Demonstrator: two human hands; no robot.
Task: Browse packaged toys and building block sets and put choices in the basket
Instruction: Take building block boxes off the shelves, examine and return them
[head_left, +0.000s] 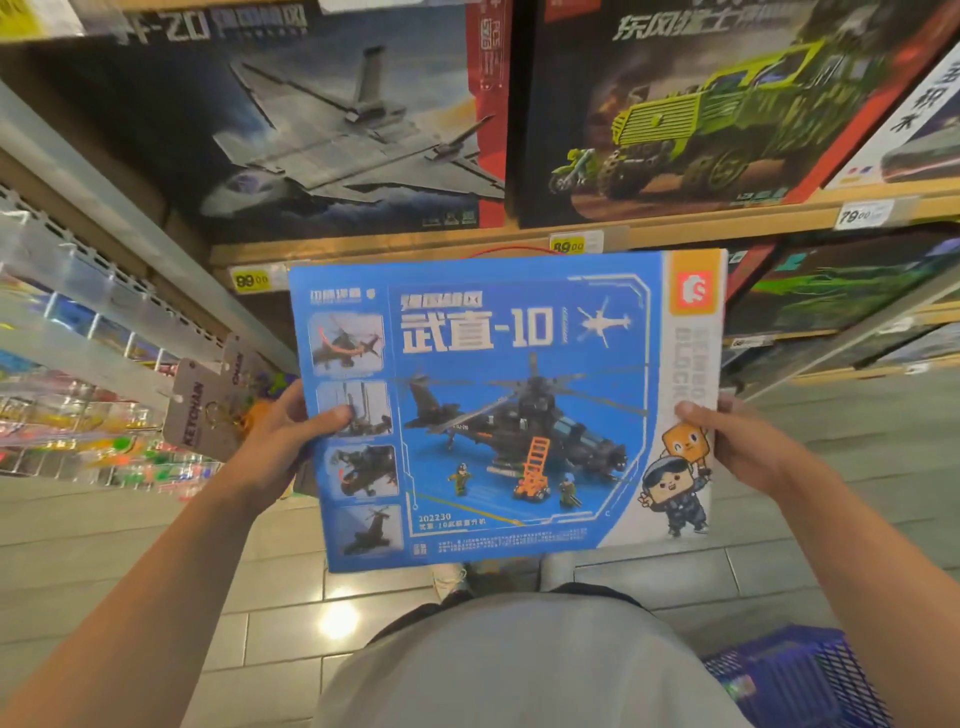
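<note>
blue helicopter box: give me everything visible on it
The blue helicopter box is a flat, wide cardboard package, printed side toward the camera, roughly upright and tilted slightly. It shows a dark block-built helicopter, an orange ladder, small figures, four inset photos at left, a white strip with cartoon mascot at right. The left hand and right hand grip its side edges, holding it before the shelves.

The person wears a light grey top (524, 670) over dark shorts (410, 618). Both forearms are bare, with no sleeves, watch or rings showing. A pale shoe (451, 579) shows beyond the shorts.
</note>
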